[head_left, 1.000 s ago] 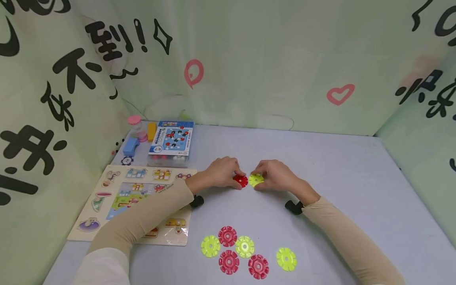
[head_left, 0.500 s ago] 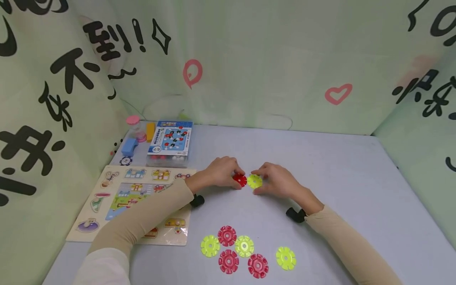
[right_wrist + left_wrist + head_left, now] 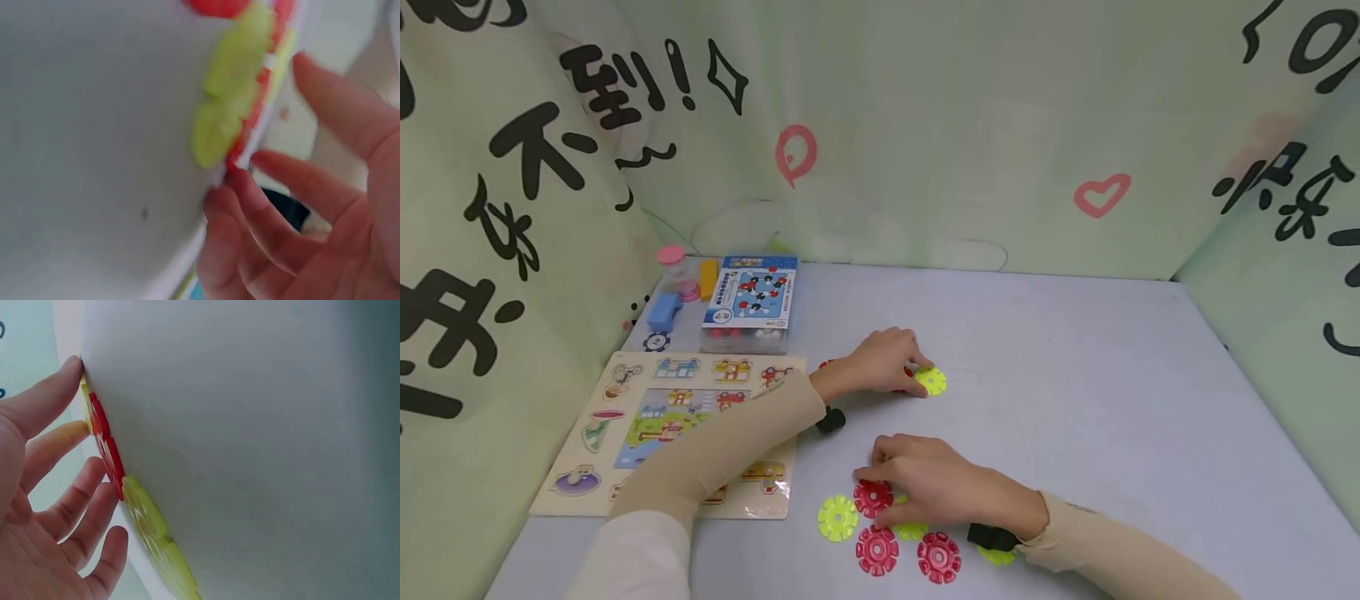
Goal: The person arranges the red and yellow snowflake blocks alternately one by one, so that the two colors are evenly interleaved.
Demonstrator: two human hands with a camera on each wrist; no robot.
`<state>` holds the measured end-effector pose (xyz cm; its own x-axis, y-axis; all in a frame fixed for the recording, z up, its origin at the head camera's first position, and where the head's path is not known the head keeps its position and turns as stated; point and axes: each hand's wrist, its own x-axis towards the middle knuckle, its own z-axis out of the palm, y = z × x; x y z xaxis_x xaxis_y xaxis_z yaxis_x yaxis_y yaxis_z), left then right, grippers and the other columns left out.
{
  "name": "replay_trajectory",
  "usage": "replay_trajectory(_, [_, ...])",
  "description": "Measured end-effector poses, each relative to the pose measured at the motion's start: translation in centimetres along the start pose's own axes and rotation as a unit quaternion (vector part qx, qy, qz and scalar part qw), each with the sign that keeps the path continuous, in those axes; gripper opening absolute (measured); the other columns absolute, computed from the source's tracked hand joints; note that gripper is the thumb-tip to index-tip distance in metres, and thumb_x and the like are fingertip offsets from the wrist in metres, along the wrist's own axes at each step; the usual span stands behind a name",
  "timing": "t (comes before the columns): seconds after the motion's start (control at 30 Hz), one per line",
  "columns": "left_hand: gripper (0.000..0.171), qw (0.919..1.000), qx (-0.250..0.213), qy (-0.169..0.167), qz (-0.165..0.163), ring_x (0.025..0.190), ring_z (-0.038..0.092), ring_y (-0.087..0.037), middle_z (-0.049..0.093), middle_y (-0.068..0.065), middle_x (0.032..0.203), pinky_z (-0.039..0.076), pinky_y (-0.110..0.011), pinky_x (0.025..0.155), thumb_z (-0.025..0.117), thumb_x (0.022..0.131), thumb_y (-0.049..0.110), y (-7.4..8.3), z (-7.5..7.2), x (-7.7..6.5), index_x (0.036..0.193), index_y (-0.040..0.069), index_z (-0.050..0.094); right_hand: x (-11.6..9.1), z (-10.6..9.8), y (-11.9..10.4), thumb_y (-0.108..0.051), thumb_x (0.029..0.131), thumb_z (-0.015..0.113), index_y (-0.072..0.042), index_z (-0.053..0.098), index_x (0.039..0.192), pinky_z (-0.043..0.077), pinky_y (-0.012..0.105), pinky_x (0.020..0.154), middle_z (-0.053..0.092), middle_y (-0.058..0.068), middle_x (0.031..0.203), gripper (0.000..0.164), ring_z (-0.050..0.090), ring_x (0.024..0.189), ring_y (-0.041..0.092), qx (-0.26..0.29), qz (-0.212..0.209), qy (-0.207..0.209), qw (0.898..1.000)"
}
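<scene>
My left hand (image 3: 887,362) pinches a yellow-green notched plastic disc (image 3: 932,381) by its edges between thumb and index finger. In the left wrist view, a red notched disc (image 3: 107,447) and another yellow-green disc (image 3: 156,531) lie in line with it; in the head view the left hand mostly hides these. My right hand (image 3: 928,479) hovers over the near group, thumb and fingers spread either side of a red disc (image 3: 873,498). Contact is unclear, as the right wrist view is blurred. Around it lie two more red discs (image 3: 877,551) and a yellow-green one (image 3: 837,518); others are partly covered.
A wooden picture puzzle board (image 3: 580,433) lies under the left forearm. Behind it stand a boxed molecule model kit (image 3: 751,292), a blue block (image 3: 664,312), a yellow block (image 3: 709,279) and a pink-lidded jar (image 3: 673,265). Printed curtains border the table.
My right hand has let go of the yellow-green disc and come back toward the near group. My left hand has shifted right, from the red disc to that yellow-green one.
</scene>
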<state>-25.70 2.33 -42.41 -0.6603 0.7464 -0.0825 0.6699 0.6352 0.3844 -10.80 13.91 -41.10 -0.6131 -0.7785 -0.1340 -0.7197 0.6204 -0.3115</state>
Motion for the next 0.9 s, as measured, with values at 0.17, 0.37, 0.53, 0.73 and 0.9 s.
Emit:
replay_trajectory(0.17, [0.050, 0.9999, 0.011, -0.006, -0.010, 0.086, 0.047, -0.009, 0.057, 0.005, 0.101, 0.037, -0.023, 0.067, 0.075, 0.075, 0.049, 0.2, 0.1, 0.5, 0.120, 0.031, 0.065, 0.7, 0.5, -0.5, -0.050, 0.077, 0.073, -0.026, 0.068, 0.116, 0.044, 0.017, 0.071, 0.057, -0.008, 0.099, 0.046, 0.050, 0.089, 0.003, -0.029, 0.013, 0.000, 1.000])
replay_trajectory(0.37, [0.050, 0.9998, 0.012, -0.004, -0.016, 0.087, 0.047, -0.009, 0.057, 0.006, 0.101, 0.037, -0.024, 0.067, 0.075, 0.074, 0.050, 0.1, 0.3, 0.5, 0.119, 0.033, 0.065, 1.0, 0.6, -0.2, -0.049, 0.073, 0.076, -0.025, 0.070, 0.105, 0.045, 0.017, 0.071, 0.059, -0.010, 0.098, 0.041, 0.051, 0.086, 0.002, -0.014, 0.020, 0.019, 1.000])
replay_trajectory(0.53, [0.050, 0.9997, 0.017, -0.004, -0.018, 0.088, 0.048, -0.009, 0.058, 0.006, 0.102, 0.037, -0.025, 0.068, 0.075, 0.074, 0.051, 0.1, 0.3, 0.4, 0.120, 0.033, 0.065, 1.1, 0.6, -0.1, -0.043, 0.075, 0.077, -0.024, 0.072, 0.105, 0.046, 0.015, 0.070, 0.061, -0.009, 0.096, 0.036, 0.053, 0.081, -0.001, 0.014, 0.005, 0.024, 1.000])
replay_trajectory(0.73, [0.049, 0.9996, 0.022, -0.003, -0.020, 0.089, 0.048, -0.009, 0.057, 0.006, 0.103, 0.037, -0.026, 0.070, 0.075, 0.075, 0.050, 0.1, 0.3, 0.4, 0.120, 0.033, 0.064, 1.1, 0.3, 0.2, -0.037, 0.074, 0.078, -0.021, 0.072, 0.107, 0.046, 0.012, 0.069, 0.062, -0.008, 0.098, 0.037, 0.055, 0.081, -0.001, 0.042, -0.009, 0.010, 0.999])
replay_trajectory(0.9, [0.049, 0.9996, 0.020, -0.003, -0.022, 0.088, 0.047, -0.010, 0.057, 0.006, 0.103, 0.037, -0.026, 0.070, 0.075, 0.075, 0.050, 0.2, 0.3, 0.3, 0.120, 0.033, 0.064, 1.1, -0.2, 0.6, -0.035, 0.073, 0.080, -0.021, 0.071, 0.110, 0.047, 0.012, 0.072, 0.063, -0.008, 0.100, 0.040, 0.055, 0.083, -0.001, 0.038, -0.016, -0.016, 0.999])
